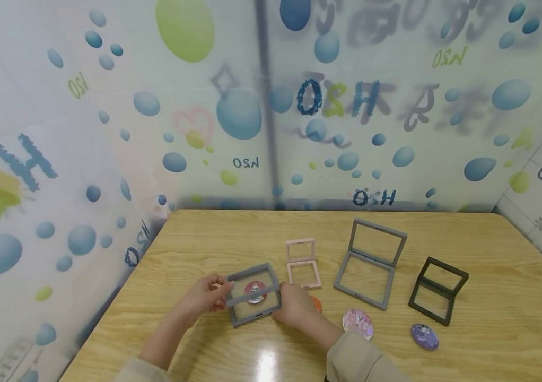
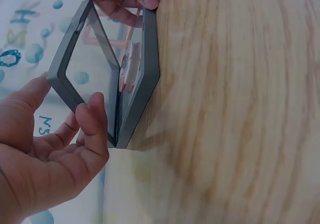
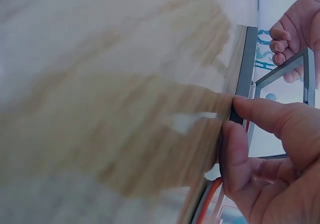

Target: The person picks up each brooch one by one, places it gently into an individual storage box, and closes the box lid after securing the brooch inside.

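A grey hinged display frame (image 1: 258, 315) with clear panes stands partly open on the table, its lid tilted up over the base. Inside lies a round red badge (image 1: 254, 292), seen edge-on as a badge (image 2: 131, 67) in the left wrist view. My left hand (image 1: 202, 297) pinches the lid's left side between thumb and fingers. With thumb and forefinger, my right hand (image 1: 297, 306) grips the right edge of the base. An orange badge (image 1: 317, 303) shows partly from behind the right hand.
Behind and to the right stand more opened frames: a small pink frame (image 1: 302, 261), a larger grey frame (image 1: 371, 258) and a black frame (image 1: 436, 286). A pink patterned badge (image 1: 358, 323) and a purple badge (image 1: 425, 336) lie before them. A printed curtain (image 1: 290, 175) hangs behind the table.
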Demonstrator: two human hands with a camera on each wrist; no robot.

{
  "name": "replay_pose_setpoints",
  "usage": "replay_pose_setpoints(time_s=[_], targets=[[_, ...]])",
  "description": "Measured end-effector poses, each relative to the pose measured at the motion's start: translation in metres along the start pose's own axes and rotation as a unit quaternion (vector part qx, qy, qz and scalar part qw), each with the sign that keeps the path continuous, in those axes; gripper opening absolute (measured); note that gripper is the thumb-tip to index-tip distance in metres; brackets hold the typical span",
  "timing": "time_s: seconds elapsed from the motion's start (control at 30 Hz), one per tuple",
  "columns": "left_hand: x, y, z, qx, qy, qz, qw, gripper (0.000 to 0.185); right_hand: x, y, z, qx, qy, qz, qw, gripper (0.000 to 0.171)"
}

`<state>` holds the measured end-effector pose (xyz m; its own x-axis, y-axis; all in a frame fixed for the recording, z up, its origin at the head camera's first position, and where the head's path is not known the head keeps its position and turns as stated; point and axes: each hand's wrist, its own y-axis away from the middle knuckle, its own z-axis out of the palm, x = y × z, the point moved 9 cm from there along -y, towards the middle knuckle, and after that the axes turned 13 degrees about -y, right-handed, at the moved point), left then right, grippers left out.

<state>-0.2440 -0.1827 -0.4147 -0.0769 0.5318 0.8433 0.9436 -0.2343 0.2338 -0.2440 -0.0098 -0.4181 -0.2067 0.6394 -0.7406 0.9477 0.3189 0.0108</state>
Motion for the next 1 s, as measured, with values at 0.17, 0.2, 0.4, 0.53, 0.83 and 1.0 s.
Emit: replay_pose_setpoints(time_s=[0.17,0.2,0.4,0.53,0.83,1.0], targets=[[0.001,0.000,0.003,0.001,-0.023,-0.002,0.9997,0.034,0.001,0.000,0.000,0.002,-0.002,0.003,1.000,0.039],[0.001,0.001,0.003,0.001,-0.027,-0.004,0.9996,0.035,0.001,0.001,-0.001,0.002,-0.003,0.004,1.000,0.038],[0.000,0.000,0.007,-0.005,-0.038,-0.008,0.9992,0.039,0.003,0.001,-0.001,0.000,-0.023,0.007,1.000,0.032],[-0.002,-0.001,0.010,-0.011,-0.050,-0.008,0.9986,0.040,0.004,0.000,0.000,0.001,-0.031,0.003,1.000,0.032],[-0.002,0.000,0.016,-0.009,-0.083,0.004,0.9965,0.050,0.002,-0.001,-0.002,0.011,-0.018,-0.012,1.000,0.033],[-0.003,-0.002,0.018,0.013,-0.126,-0.007,0.9920,0.050,0.004,-0.001,-0.001,0.009,-0.019,-0.002,1.000,0.032]])
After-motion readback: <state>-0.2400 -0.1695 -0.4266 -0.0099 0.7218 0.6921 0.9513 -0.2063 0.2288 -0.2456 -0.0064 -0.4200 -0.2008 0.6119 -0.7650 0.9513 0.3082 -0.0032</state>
